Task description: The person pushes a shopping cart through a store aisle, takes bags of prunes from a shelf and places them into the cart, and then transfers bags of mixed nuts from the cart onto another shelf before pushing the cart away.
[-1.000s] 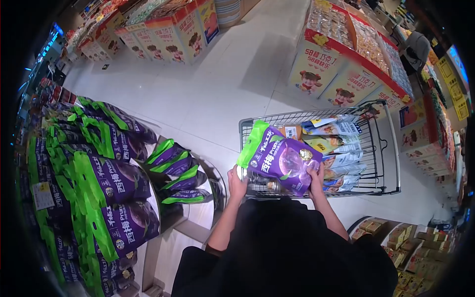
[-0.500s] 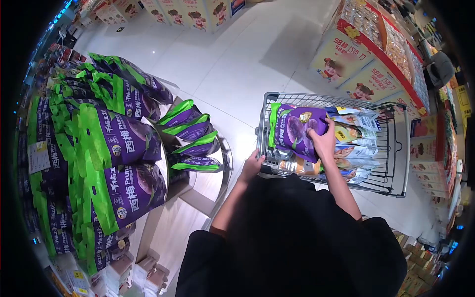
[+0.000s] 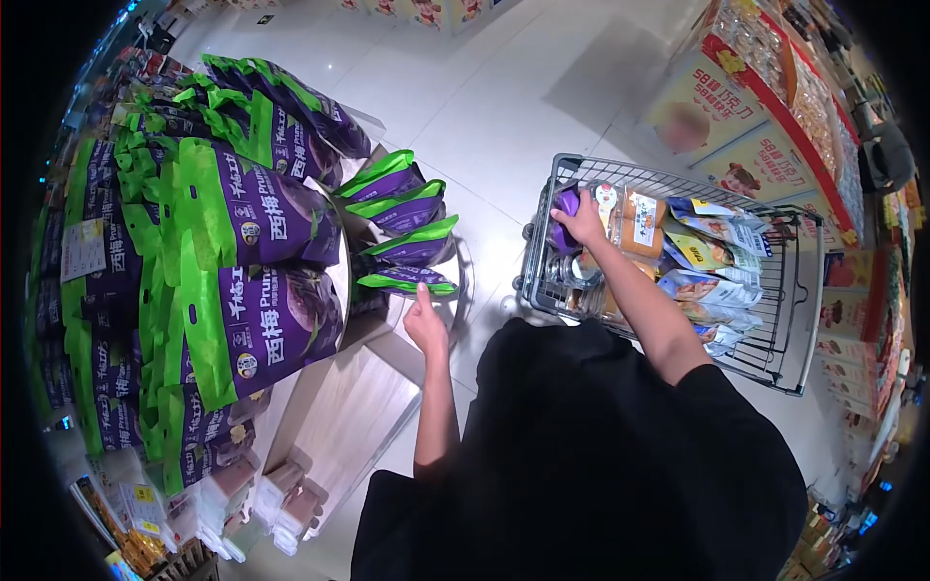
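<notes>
While the right hand (image 3: 583,223) grasps a glossy purple pouch (image 3: 568,200), the left hand's (image 3: 426,327) grip is unclear.

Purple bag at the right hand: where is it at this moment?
In the head view, the purple bag is at the image-left end inside the shopping cart, with the right hand on it, beside clear containers.
</notes>
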Motion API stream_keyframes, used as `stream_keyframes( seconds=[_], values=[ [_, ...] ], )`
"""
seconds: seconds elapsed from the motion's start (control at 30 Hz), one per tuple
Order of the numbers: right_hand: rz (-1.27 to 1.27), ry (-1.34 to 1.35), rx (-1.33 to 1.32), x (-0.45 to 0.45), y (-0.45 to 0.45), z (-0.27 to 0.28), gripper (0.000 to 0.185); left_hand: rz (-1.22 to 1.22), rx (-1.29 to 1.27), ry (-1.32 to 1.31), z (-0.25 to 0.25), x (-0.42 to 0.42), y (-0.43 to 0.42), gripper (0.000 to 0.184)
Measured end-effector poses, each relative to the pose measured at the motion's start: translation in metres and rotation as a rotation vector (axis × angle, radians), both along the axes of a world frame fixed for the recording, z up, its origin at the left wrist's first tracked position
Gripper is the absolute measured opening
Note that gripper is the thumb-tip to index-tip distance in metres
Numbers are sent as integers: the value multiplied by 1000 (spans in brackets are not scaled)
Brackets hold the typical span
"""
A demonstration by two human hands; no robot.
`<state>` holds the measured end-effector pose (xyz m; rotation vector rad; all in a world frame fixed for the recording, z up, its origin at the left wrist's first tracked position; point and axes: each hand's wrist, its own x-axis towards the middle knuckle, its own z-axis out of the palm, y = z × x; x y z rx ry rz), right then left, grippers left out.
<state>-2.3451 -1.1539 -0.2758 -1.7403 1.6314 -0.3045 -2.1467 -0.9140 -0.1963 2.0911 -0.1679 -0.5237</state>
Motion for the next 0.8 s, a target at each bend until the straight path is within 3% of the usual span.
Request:
stream_keyframes(
  seconds=[0.07,0.27,0.3,0.4,0.47,0.5,0.57,0.6,0.67,0.73,0.77,0.8],
  values=[
    [37,-1,26,-1,4,-5,79,-43,205,-29,-9,20,-6,54],
    [95,-38,-81,-14,10,-10,78,-162,288,-22,-38,39,-4,33],
    [65,-48,-221,-16,17,-6,68,-180,312,-50,-25,31,-3,32],
    [-49,-177,-284,-20,38,36,56,-272,200,-133,10,-5,6,29],
    [-46,-194,-225,-27,58,51,45,-360,114,-41,39,-27,6,26],
    [-13,-342,-36,-32,66,49,41,-443,21,48,53,-38,4,23],
    [12,-591,327,-44,80,44,36,-615,-191,-40,80,-59,-1,17],
    [5,-696,502,-49,85,42,35,-688,-305,77,98,-70,-5,16],
    [-68,-772,599,-50,92,53,41,-765,-417,198,135,-77,-14,15],
    [-223,-1201,1015,-57,94,51,52,-1297,-637,186,163,-74,-33,13],
    [-214,-1397,1089,-68,90,52,64,-1306,-640,187,166,-73,-40,13],
    [-202,-1595,1158,-84,86,53,76,-1292,-614,457,167,-73,-47,12]
  ],
)
